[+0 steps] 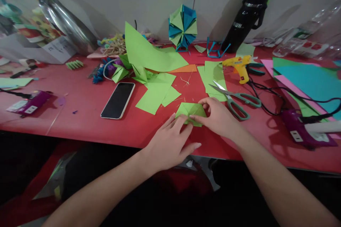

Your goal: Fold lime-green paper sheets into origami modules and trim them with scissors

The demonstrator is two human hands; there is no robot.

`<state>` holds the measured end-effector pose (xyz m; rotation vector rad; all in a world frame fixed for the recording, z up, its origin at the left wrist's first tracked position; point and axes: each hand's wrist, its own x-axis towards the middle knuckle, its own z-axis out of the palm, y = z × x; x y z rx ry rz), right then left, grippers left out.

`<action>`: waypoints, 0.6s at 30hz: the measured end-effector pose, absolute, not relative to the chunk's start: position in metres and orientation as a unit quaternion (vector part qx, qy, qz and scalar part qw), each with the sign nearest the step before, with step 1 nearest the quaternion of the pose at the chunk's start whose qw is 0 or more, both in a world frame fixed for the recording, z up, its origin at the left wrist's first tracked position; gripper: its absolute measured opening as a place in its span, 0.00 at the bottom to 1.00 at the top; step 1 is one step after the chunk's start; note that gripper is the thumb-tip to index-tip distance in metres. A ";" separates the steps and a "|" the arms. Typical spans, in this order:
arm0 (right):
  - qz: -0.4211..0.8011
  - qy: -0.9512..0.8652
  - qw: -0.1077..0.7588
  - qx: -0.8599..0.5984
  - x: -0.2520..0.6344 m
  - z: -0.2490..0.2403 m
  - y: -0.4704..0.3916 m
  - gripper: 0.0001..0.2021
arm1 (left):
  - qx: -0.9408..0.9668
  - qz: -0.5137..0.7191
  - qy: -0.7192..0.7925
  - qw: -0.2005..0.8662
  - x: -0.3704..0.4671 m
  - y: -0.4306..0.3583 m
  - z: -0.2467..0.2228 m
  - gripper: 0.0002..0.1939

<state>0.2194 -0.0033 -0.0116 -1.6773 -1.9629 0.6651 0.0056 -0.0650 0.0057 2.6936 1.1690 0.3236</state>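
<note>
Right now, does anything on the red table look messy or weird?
The scissors look a bit odd, lying open near the right hand, blades over green paper. Thin pale strands lie scattered nearby, like litter. Nothing looks spilled.

We see: folded sheet (189, 108), matt paper | jug (66, 17), glossy metal | phone screen (118, 100), smooth, glossy | glue gun (238, 64), plastic | scissors (230, 95), metal-bladed, plastic-handled

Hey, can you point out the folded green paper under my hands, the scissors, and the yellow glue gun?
Folded green paper (190, 108), head view: its upper face.
Scissors (229, 95), head view: around where blades and handles meet.
Yellow glue gun (239, 65), head view: its body.
</note>
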 end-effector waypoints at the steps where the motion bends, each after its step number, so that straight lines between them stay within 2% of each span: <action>1: 0.260 -0.706 0.235 -0.616 0.221 -0.009 -0.002 0.22 | 0.907 0.111 0.395 0.092 0.004 -0.063 0.008 0.27; 7: 0.464 -0.645 0.276 -0.541 0.219 0.000 -0.007 0.16 | 0.878 0.147 0.448 0.080 -0.003 -0.047 0.006 0.21; 10: 0.486 -0.614 0.328 -0.528 0.214 -0.002 -0.010 0.20 | 0.830 0.231 0.490 0.132 -0.003 -0.036 -0.001 0.18; 12: 0.478 -0.591 0.382 -0.526 0.210 -0.004 -0.012 0.22 | 0.755 0.325 0.521 0.231 -0.001 -0.028 -0.003 0.18; 15: 0.487 -0.570 0.432 -0.501 0.202 -0.003 -0.018 0.23 | 0.593 0.414 0.518 0.457 0.004 -0.019 0.002 0.23; 18: 0.508 -0.573 0.429 -0.479 0.200 0.001 -0.019 0.23 | 0.524 0.424 0.463 0.576 0.010 -0.012 0.010 0.17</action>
